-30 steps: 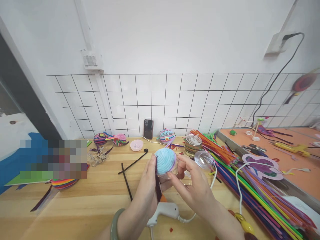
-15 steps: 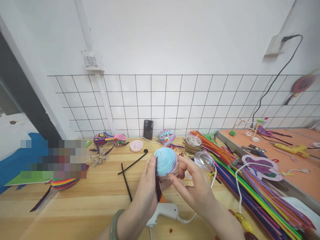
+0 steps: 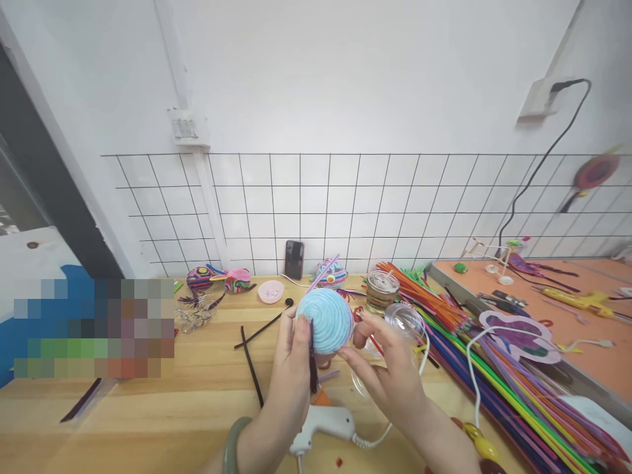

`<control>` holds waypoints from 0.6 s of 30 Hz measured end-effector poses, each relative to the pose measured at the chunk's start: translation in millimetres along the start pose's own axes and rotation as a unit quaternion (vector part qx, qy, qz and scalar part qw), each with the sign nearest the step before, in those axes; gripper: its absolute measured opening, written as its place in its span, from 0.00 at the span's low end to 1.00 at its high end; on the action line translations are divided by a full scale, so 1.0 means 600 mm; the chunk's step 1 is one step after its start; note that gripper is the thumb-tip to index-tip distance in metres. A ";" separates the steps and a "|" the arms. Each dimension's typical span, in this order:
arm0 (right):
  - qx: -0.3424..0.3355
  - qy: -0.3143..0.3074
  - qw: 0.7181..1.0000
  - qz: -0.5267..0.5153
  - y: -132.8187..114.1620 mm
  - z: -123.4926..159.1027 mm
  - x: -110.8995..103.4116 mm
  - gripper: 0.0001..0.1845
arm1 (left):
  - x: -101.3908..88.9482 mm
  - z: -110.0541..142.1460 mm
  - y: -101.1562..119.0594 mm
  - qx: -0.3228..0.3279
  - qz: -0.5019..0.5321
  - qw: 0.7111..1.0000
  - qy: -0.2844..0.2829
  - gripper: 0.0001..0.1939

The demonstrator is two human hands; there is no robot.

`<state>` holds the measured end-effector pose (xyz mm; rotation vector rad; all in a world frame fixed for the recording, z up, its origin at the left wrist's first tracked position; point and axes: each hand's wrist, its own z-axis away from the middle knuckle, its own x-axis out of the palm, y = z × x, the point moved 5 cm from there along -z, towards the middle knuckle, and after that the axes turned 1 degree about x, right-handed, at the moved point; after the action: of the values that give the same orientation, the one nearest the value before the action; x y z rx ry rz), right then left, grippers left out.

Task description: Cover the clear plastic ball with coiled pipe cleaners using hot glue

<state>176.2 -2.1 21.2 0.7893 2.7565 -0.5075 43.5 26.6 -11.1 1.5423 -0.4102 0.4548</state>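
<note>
My left hand grips a light blue disc of coiled pipe cleaner, thumb on its front face and the other fingers partly hidden behind. A dark tassel hangs at the disc's left side, and a thin purple pipe cleaner sticks up above it. Close to the disc's right edge is my right hand, its thumb and forefinger bent and apart with nothing visible between them. Below both hands lies a white glue gun with its cord to the right.
Two black pipe cleaners lie left of my hands. Behind stand a pink dish, a phone and a clear jar. A clear lid and long bundles of coloured pipe cleaners extend along the right.
The blue disc has turned to face me more fully and shifted slightly left. My right fingers have moved a little away from its edge. The view has tilted slightly.
</note>
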 end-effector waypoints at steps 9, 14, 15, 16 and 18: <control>0.064 -0.030 0.997 0.008 0.036 0.018 0.017 0.24 | -0.003 -0.008 -0.007 -0.008 -0.029 1.000 0.004 0.28; 0.064 -0.033 0.997 0.011 0.037 0.018 0.017 0.24 | -0.001 -0.004 -0.001 -0.018 -0.047 0.999 -0.005 0.28; 0.065 -0.035 0.997 0.006 0.037 0.017 0.017 0.24 | -0.001 -0.003 0.000 -0.020 -0.050 0.999 -0.007 0.28; 0.066 -0.037 0.997 0.001 0.038 0.017 0.017 0.24 | 0.000 -0.003 0.001 -0.022 -0.052 0.998 -0.011 0.28; 0.068 -0.038 0.997 -0.009 0.037 0.015 0.017 0.23 | 0.000 -0.002 0.001 -0.022 -0.053 0.998 -0.012 0.28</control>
<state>181.0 16.9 4.0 0.7597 2.6841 -0.7185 43.1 27.9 -10.6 1.5205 -0.3533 0.3423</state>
